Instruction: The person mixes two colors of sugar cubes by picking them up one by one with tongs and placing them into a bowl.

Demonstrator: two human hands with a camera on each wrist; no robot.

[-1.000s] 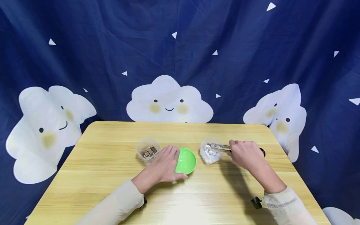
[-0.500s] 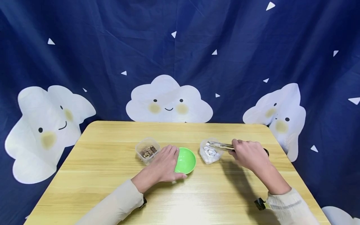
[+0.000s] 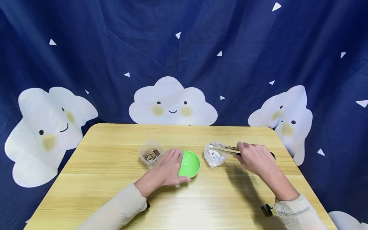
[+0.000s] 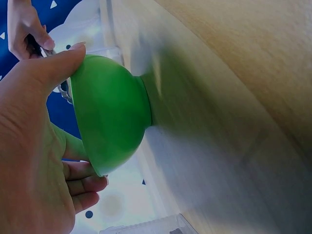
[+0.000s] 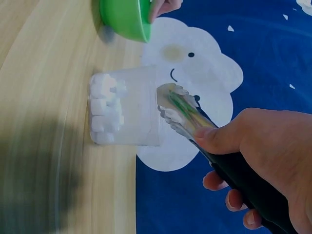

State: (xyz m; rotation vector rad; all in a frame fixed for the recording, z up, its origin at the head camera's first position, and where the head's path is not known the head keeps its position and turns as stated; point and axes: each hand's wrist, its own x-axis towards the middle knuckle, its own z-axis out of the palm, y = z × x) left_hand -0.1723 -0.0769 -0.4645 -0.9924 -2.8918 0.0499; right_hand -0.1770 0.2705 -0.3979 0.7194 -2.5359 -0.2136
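My left hand (image 3: 169, 167) holds the green bowl (image 3: 192, 164) by its rim, thumb on the near side and fingers round the far left. The left wrist view shows the bowl (image 4: 107, 112) upright with its foot on the table. In my right hand (image 3: 256, 158) is a pair of metal tongs (image 3: 227, 148) with black handles, gripped from above. The tong tips hover at the mouth of a clear plastic container (image 5: 139, 107) that holds several white pieces (image 3: 215, 155). Between the tips, slightly apart, I cannot tell whether anything is held.
Left of the bowl, a clear tub (image 3: 149, 146) holds several brown cubes (image 3: 152, 155), close to the left hand. All stand on a light wooden table (image 3: 184, 204). A dark blue curtain (image 3: 184, 48) with clouds hangs behind its far edge.
The right hand has shifted slightly right and the tongs have risen a little out of the white pieces. Their arms now look further apart. The left hand and bowl stay put.
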